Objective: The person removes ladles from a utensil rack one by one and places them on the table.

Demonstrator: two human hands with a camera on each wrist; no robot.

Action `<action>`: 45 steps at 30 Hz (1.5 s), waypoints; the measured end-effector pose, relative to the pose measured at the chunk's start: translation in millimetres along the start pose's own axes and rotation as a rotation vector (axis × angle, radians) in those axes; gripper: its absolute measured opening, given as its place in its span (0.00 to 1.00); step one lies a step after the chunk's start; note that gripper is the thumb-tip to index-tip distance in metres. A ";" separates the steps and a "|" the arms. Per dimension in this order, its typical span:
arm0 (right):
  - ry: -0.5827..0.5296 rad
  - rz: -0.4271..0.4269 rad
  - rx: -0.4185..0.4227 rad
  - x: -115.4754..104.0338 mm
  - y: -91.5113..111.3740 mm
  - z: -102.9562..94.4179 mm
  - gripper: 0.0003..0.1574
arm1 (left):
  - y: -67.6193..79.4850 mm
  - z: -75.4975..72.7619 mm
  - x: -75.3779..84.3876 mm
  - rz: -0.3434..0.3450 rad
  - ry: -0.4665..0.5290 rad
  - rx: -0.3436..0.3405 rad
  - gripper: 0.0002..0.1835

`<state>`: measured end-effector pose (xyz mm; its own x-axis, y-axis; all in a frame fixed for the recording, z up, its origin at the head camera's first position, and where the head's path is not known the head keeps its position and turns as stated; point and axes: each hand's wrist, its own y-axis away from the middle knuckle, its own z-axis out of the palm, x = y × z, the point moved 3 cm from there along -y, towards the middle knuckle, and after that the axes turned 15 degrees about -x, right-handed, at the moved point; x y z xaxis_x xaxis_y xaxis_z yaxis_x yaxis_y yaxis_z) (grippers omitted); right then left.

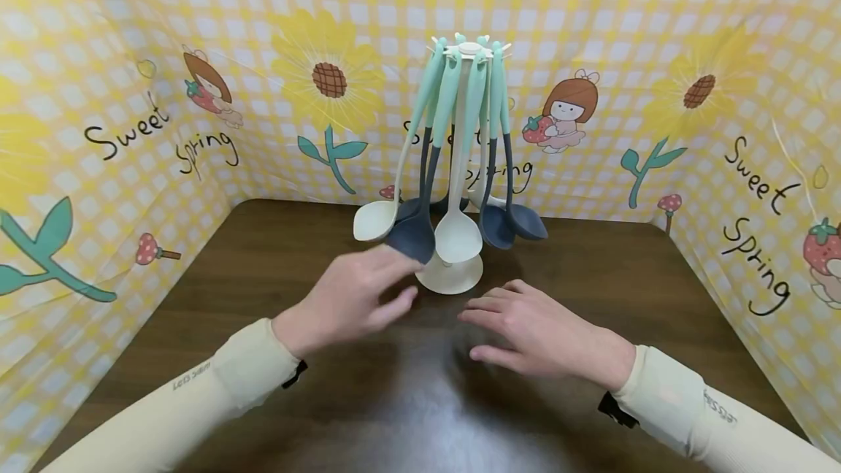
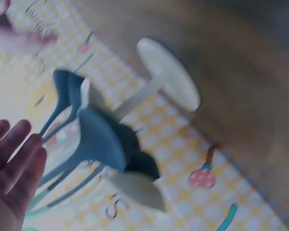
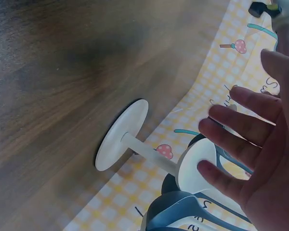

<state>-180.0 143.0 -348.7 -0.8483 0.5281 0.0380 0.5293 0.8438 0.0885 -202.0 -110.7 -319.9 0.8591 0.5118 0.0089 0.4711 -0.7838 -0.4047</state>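
Note:
A white utensil stand with a round base (image 1: pixel 448 283) holds several ladles and spoons, hung by their mint green handles. At its front hang a navy ladle (image 1: pixel 414 236) and a white ladle (image 1: pixel 458 238). My left hand (image 1: pixel 348 296) hovers before the stand with loosely extended fingers, its fingertips overlapping the navy ladle's lower edge in the head view. In the left wrist view, a gap shows between those fingers (image 2: pixel 29 163) and the navy ladle. To the right, my right hand (image 1: pixel 535 327) is over the table, palm down, relaxed and holding nothing.
A white ladle (image 1: pixel 374 222) hangs at the stand's left, and navy utensils (image 1: pixel 529 223) at its right. The dark wooden table (image 1: pixel 263 261) is bounded at the back and sides by a yellow checked cloth (image 1: pixel 420 13) with printed flowers.

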 end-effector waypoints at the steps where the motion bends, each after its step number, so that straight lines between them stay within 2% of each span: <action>1: 0.011 -0.010 0.019 -0.3 0.0 -0.7 0.31 | -5.0 -6.8 -3.2 -0.009 0.004 0.054 0.13; 5: 0.039 -0.028 0.062 -1.8 0.9 -1.9 0.22 | -32.1 -37.2 -19.3 -0.094 0.026 0.226 0.07; 9: 0.049 -0.035 0.054 -3.5 1.7 -2.5 0.19 | -69.4 -68.2 -39.5 -0.221 0.094 0.321 0.08; 12: 0.047 -0.039 0.055 -4.8 1.7 -4.6 0.17 | -99.8 -88.6 -54.5 -0.348 0.186 0.337 0.11; 16: 0.042 -0.043 0.063 -5.6 2.8 -7.5 0.16 | -135.1 -107.7 -71.4 -0.523 0.300 0.310 0.14; 19: 0.047 -0.038 0.072 -5.8 5.5 -7.8 0.15 | -156.6 -116.3 -79.5 -0.586 0.360 0.302 0.16; 22: 0.057 -0.043 0.078 -7.0 7.2 -7.6 0.15 | -171.8 -121.4 -86.1 -0.606 0.385 0.308 0.18; 29: 0.041 -0.015 0.062 -6.1 13.3 -7.0 0.16 | -185.1 -120.5 -97.3 -0.654 0.434 0.301 0.19; 37: 0.027 0.011 0.054 2.1 10.3 -8.3 0.14 | -182.6 -110.2 -101.4 -0.550 0.382 0.326 0.20; 40: 0.036 0.038 0.103 11.8 6.3 -14.6 0.12 | -183.0 -107.2 -101.1 -0.529 0.373 0.334 0.20; 45: 0.054 0.100 0.244 33.9 -0.5 -35.2 0.08 | -184.0 -108.0 -98.6 -0.540 0.381 0.329 0.18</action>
<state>-209.5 157.2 -312.4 -0.7876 0.6099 0.0883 0.5930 0.7890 -0.1608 -351.7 -55.0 -147.5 0.5623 0.5923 0.5771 0.8153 -0.2803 -0.5066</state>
